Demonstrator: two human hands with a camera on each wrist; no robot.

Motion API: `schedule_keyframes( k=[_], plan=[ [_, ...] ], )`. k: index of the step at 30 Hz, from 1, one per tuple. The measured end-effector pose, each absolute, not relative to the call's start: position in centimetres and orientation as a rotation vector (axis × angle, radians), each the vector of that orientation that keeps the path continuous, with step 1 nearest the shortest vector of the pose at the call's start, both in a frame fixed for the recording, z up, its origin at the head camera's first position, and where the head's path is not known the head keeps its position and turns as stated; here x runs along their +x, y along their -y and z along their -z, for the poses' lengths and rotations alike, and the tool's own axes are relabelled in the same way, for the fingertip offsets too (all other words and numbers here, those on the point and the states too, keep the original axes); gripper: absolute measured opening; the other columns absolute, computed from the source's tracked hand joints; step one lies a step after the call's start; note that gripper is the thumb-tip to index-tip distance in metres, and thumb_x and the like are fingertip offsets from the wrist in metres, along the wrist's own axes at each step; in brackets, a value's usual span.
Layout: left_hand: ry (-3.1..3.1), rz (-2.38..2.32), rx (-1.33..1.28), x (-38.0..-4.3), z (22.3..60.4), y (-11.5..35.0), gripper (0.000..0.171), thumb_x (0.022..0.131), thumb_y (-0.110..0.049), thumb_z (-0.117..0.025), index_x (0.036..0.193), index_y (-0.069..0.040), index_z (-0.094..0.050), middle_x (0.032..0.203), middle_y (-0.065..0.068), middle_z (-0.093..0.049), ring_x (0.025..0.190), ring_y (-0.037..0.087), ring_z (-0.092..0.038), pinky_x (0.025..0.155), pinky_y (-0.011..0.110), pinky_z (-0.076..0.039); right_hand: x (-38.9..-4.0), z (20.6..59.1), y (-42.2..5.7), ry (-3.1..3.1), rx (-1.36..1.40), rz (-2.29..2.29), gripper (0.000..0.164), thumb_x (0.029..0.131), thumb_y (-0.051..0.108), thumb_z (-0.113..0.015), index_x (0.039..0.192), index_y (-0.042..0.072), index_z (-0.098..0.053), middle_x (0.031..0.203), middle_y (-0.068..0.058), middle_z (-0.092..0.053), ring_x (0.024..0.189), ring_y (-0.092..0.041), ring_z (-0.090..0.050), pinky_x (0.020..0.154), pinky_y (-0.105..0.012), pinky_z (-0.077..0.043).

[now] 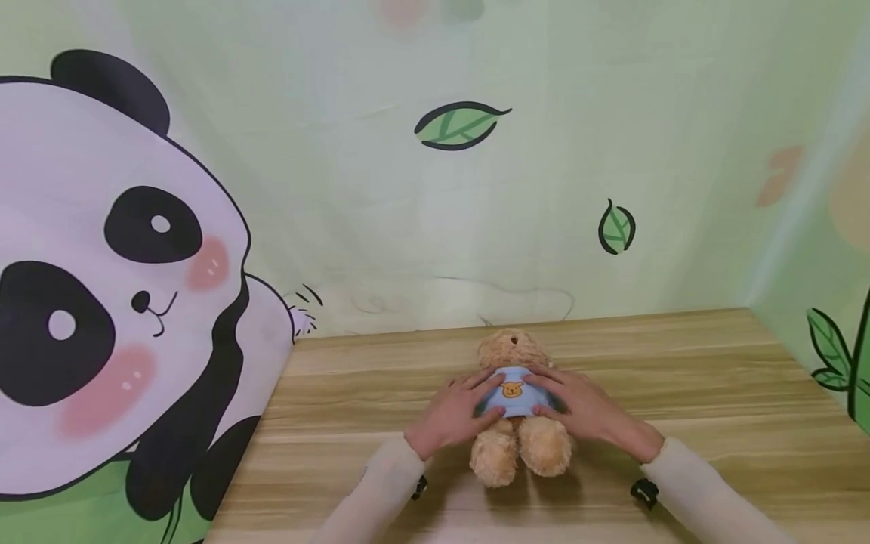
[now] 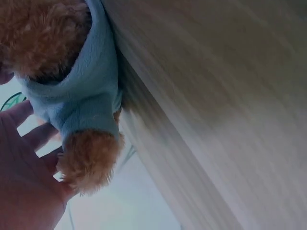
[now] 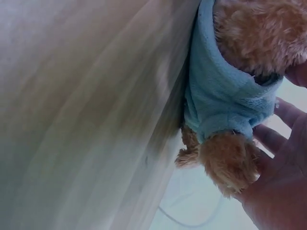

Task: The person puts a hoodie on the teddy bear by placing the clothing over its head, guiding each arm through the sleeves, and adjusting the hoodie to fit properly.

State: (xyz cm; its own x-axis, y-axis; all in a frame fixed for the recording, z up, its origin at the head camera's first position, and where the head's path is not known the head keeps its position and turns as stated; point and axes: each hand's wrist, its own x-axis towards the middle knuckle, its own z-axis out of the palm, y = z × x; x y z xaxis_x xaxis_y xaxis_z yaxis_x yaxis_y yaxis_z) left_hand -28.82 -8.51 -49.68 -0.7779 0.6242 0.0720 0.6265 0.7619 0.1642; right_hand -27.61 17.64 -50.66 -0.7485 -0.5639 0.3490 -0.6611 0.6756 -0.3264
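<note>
A tan plush teddy bear in a light-blue shirt lies on its back on the wooden table, head toward the wall. A small bear face is printed on the shirt front. My left hand rests along one side of the bear, fingers spread, with fingertips and thumb on the shirt. Mirroring it, my right hand touches the other side with extended fingers. In the left wrist view, a fuzzy arm pokes from the sleeve beside the palm. The right wrist view shows the other arm against that hand's fingers.
Wood-grain tabletop surrounds the bear and meets a pale green backdrop at its far edge. A large printed panda fills the left of the backdrop. Dark straps show at the cream sleeves.
</note>
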Motion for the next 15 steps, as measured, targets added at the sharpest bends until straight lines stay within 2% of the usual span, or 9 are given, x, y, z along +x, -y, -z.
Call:
schedule_keyframes(
  k=[4,9,15],
  plan=[
    [2.904,0.349,-1.010,-28.6,49.9,8.4,0.062,0.102,-0.056,-0.034,0.155,-0.025,-0.030,0.160,0.002,-0.033,0.141,0.030,-0.041,0.113,0.057,-0.032,-27.7,50.6,-17.9,2.673,1.017,-0.697,0.052,0.096,0.033,-0.061,0.141,0.010,-0.052,0.148,-0.018,-0.048,0.128,-0.043,-0.051,0.102,-0.062,-0.040],
    [2.800,0.438,-0.932,-28.9,49.5,8.3,0.057,0.101,-0.051,-0.041,0.150,-0.021,-0.041,0.154,0.006,-0.043,0.142,0.029,-0.040,0.114,0.060,-0.028,-28.1,50.6,-18.3,2.643,1.007,-0.744,0.053,0.095,0.031,-0.063,0.140,0.007,-0.052,0.145,-0.018,-0.051,0.128,-0.043,-0.051,0.103,-0.061,-0.040],
    [2.730,0.527,-0.896,-28.9,48.5,8.6,0.052,0.101,-0.043,-0.046,0.146,-0.019,-0.046,0.154,0.008,-0.042,0.141,0.030,-0.041,0.113,0.060,-0.029,-28.4,49.7,-18.9,2.591,0.958,-0.693,0.052,0.091,0.030,-0.068,0.137,0.008,-0.056,0.145,-0.021,-0.050,0.126,-0.044,-0.052,0.101,-0.060,-0.042]
  ],
)
